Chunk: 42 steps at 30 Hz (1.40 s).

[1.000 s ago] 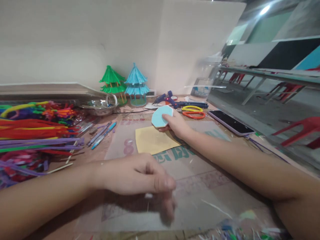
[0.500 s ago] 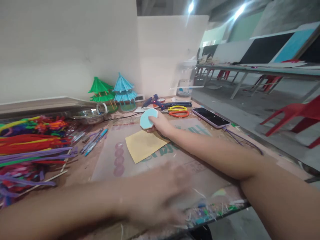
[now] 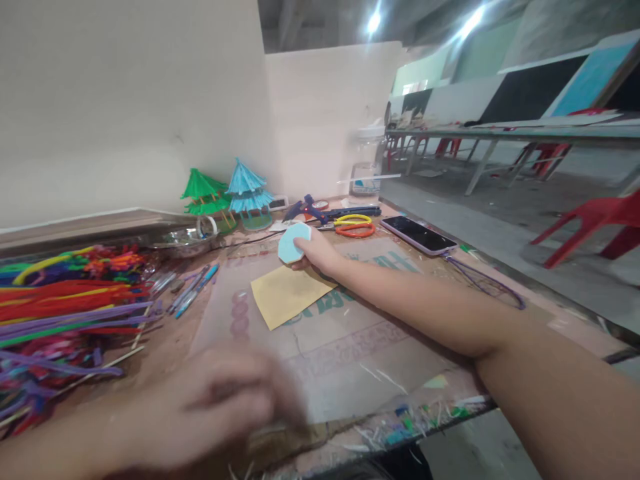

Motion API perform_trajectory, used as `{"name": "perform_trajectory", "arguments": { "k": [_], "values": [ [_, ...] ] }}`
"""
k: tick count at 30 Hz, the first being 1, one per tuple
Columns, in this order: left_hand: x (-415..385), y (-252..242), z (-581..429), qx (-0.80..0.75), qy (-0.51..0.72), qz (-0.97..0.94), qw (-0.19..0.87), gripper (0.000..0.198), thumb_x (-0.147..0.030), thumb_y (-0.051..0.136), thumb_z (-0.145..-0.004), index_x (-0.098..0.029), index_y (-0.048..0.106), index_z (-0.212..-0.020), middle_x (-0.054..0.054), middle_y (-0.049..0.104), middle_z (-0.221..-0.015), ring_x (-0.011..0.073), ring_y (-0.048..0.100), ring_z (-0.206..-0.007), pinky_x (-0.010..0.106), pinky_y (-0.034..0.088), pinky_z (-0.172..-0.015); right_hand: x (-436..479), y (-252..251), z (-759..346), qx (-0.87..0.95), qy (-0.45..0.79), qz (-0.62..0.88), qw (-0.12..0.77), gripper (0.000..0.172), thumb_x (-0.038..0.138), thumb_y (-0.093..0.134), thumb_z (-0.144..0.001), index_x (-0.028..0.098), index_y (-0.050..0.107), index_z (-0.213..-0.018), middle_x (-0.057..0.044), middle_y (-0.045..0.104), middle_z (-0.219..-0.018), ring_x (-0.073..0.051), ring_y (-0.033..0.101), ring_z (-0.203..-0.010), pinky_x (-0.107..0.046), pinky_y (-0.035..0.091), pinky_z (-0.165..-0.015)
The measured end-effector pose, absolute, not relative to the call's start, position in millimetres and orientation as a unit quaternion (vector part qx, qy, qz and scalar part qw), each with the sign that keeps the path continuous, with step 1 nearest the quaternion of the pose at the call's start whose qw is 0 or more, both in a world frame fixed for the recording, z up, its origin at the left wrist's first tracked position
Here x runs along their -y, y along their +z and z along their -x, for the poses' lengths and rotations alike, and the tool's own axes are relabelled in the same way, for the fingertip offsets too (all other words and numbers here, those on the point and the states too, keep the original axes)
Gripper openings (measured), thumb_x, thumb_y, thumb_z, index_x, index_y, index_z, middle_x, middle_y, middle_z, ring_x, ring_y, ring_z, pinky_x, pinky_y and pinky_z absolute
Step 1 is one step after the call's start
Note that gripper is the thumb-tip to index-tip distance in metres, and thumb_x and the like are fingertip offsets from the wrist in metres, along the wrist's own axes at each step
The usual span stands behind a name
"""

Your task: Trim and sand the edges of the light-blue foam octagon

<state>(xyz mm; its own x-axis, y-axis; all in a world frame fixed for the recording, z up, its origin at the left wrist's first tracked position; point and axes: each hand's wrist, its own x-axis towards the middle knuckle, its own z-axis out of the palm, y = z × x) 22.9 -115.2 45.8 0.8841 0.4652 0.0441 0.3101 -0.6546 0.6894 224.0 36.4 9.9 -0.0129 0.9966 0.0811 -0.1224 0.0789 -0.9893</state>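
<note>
My right hand [image 3: 316,249] is closed on a light blue many-sided piece [image 3: 292,244], thumb on its face, just above a yellow sheet of paper [image 3: 290,293]. The sheet lies on a translucent printed plastic mat [image 3: 345,363]. Low over the near part of the mat is my left hand [image 3: 215,400], smeared by motion, so I cannot make out whether its fingers hold anything. Orange-and-yellow-handled scissors [image 3: 356,225] and a blue glue gun [image 3: 307,210] lie beyond my right hand.
Colourful pipe cleaners [image 3: 65,300] heap up at the left, beside pens [image 3: 197,290] and a metal bowl [image 3: 183,241]. Two small tiered paper-like models, green [image 3: 203,190] and blue [image 3: 250,190], stand at the back. A phone [image 3: 419,235] and a clear jar [image 3: 367,163] are at the right.
My left hand has swept leftward over the mat, away from the middle. My right hand keeps the light blue piece in nearly the same place. The camera view has shifted slightly.
</note>
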Motion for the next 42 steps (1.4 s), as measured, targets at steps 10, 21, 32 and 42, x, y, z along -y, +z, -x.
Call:
{"name": "perform_trajectory", "arguments": {
  "k": [10, 21, 32, 42],
  "values": [
    [92.8, 58.3, -39.4, -0.270, 0.080, -0.936, 0.212, 0.036, -0.036, 0.037, -0.096, -0.017, 0.067, -0.097, 0.009, 0.073, -0.097, 0.0193, 0.067, -0.090, 0.031, 0.053, -0.084, -35.7, 6.7, -222.5, 0.502, 0.505, 0.445, 0.544, 0.027, 0.015, 0.051, -0.074, 0.020, 0.049, -0.100, 0.000, 0.060, -0.078, -0.015, 0.062, -0.059, -0.035, 0.058, -0.050],
    [23.4, 25.5, -25.2, -0.381, 0.104, -0.918, 0.028, 0.039, -0.039, 0.037, -0.096, -0.014, 0.063, -0.111, 0.012, 0.065, -0.119, 0.0253, 0.059, -0.112, 0.040, 0.046, -0.098, -32.1, 13.0, -240.9, 0.651, 0.278, 0.469, 0.528, 0.037, 0.023, 0.054, -0.073, 0.017, 0.053, -0.109, -0.010, 0.066, -0.104, -0.027, 0.061, -0.099, -0.050, 0.046, -0.096],
    [18.8, 16.5, -24.6, -0.399, 0.104, -0.911, -0.004, 0.042, -0.039, 0.044, -0.093, -0.008, 0.061, -0.116, 0.016, 0.064, -0.120, 0.0283, 0.058, -0.113, 0.043, 0.046, -0.098, -3.0, 20.5, -229.6, 0.822, 0.080, 0.479, 0.298, 0.056, 0.023, 0.043, -0.082, 0.011, 0.042, -0.136, -0.017, 0.067, -0.112, -0.031, 0.063, -0.099, -0.045, 0.049, -0.085],
    [19.2, 18.1, -27.1, -0.398, 0.087, -0.913, -0.003, 0.037, -0.037, 0.043, -0.093, -0.011, 0.063, -0.110, 0.014, 0.064, -0.118, 0.0284, 0.058, -0.111, 0.042, 0.046, -0.096, 5.7, 20.8, -231.1, 0.833, 0.040, 0.461, 0.303, 0.050, 0.023, 0.043, -0.082, 0.015, 0.049, -0.131, -0.014, 0.068, -0.110, -0.030, 0.064, -0.097, -0.046, 0.050, -0.085]
  ]
}}
